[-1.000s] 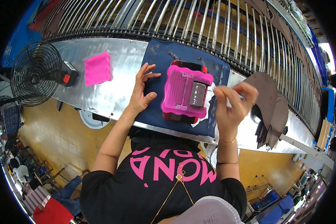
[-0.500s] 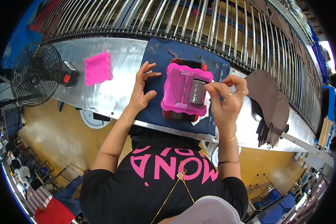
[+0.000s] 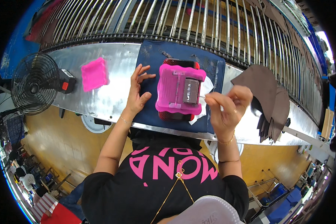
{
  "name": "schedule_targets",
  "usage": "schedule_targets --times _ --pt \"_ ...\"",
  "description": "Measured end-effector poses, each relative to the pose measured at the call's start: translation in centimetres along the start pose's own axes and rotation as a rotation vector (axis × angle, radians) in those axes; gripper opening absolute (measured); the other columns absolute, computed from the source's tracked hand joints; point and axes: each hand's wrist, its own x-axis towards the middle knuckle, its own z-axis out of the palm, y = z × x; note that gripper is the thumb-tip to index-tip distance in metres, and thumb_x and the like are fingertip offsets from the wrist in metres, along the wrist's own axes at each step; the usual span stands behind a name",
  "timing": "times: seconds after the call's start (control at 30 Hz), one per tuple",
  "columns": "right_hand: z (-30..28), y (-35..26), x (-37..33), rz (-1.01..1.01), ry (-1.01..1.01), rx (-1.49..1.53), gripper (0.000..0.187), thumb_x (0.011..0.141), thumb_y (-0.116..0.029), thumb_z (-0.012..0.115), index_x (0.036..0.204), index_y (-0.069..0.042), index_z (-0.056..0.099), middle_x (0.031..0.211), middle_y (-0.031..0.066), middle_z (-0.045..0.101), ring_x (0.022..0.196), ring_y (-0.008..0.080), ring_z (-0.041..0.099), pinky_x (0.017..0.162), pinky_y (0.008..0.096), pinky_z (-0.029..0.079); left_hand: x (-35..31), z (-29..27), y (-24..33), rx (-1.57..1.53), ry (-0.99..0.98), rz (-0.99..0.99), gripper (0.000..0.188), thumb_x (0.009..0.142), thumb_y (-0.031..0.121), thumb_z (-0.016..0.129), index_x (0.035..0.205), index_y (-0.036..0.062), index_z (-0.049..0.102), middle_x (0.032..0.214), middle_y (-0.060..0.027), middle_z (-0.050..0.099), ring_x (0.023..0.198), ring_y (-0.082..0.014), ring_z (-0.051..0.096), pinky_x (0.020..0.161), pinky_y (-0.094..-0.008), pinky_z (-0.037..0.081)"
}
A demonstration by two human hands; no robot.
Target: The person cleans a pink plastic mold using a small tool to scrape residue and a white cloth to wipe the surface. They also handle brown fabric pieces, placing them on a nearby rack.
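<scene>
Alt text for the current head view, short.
A person's right hand pinches a thin pale item beside a gray block on a scalloped pink frame over a blue mat; the left hand, open, is left of the frame. A black fan and another pink piece are farther left, brown sheets to the right.

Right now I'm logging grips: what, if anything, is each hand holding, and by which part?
The right hand seems to pinch a thin pale stick; one end juts out leftward, but the spot held can't be told. The left hand holds nothing.
</scene>
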Motion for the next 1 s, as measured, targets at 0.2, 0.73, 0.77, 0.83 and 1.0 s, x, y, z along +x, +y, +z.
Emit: schedule_targets --times 0.2,0.73,0.77,0.83,1.0 --pt "-0.7 -0.2 -0.5 -0.021 0.023 0.053 0.017 0.073 -0.024 0.082 0.084 -0.017 0.072 0.082 0.0012 0.043 0.078 0.0201 0.044 0.078 0.0373 0.031 0.6 -0.1 0.6 0.038 -0.011 -0.003 0.102 0.083 0.068 0.062 0.156 0.0130 0.016 0.147 -0.0178 0.040 0.121 -0.0269 0.057 0.113 -0.0484 0.029" --pt "-0.3 0.3 0.4 0.032 0.115 0.071 0.018 0.071 -0.024 0.084 0.083 -0.016 0.074 0.084 0.0007 0.043 0.076 0.0182 0.042 0.074 0.0344 0.028 0.5 -0.2 0.2 0.035 -0.005 0.009 0.103 0.084 0.068 0.061 0.156 0.0112 0.016 0.147 -0.0188 0.040 0.121 -0.0277 0.057 0.113 -0.0492 0.028" --pt "-0.1 0.5 0.7 0.029 0.148 0.074 0.018 0.071 -0.024 0.084 0.083 -0.016 0.074 0.084 0.0006 0.042 0.076 0.0179 0.042 0.074 0.0342 0.028 0.5 -0.1 0.2 0.035 -0.005 0.007 0.103 0.083 0.068 0.061 0.156 0.0112 0.016 0.147 -0.0188 0.040 0.121 -0.0276 0.057 0.113 -0.0492 0.028" --pt "0.4 0.7 1.0 0.028 0.167 0.078 0.017 0.072 -0.024 0.083 0.083 -0.016 0.074 0.083 -0.0001 0.043 0.076 0.0168 0.042 0.073 0.0339 0.028 0.5 -0.1 0.2 0.031 -0.009 0.007 0.103 0.083 0.068 0.061 0.156 0.0113 0.016 0.147 -0.0187 0.040 0.121 -0.0273 0.057 0.113 -0.0490 0.028" --pt "1.3 1.3 1.2 0.005 0.174 0.055 0.016 0.074 -0.025 0.083 0.083 -0.017 0.074 0.083 -0.0004 0.043 0.073 0.0160 0.042 0.073 0.0336 0.027 0.5 -0.1 0.2 0.011 -0.014 -0.003 0.102 0.083 0.068 0.062 0.156 0.0115 0.016 0.147 -0.0182 0.041 0.122 -0.0262 0.056 0.113 -0.0481 0.028"
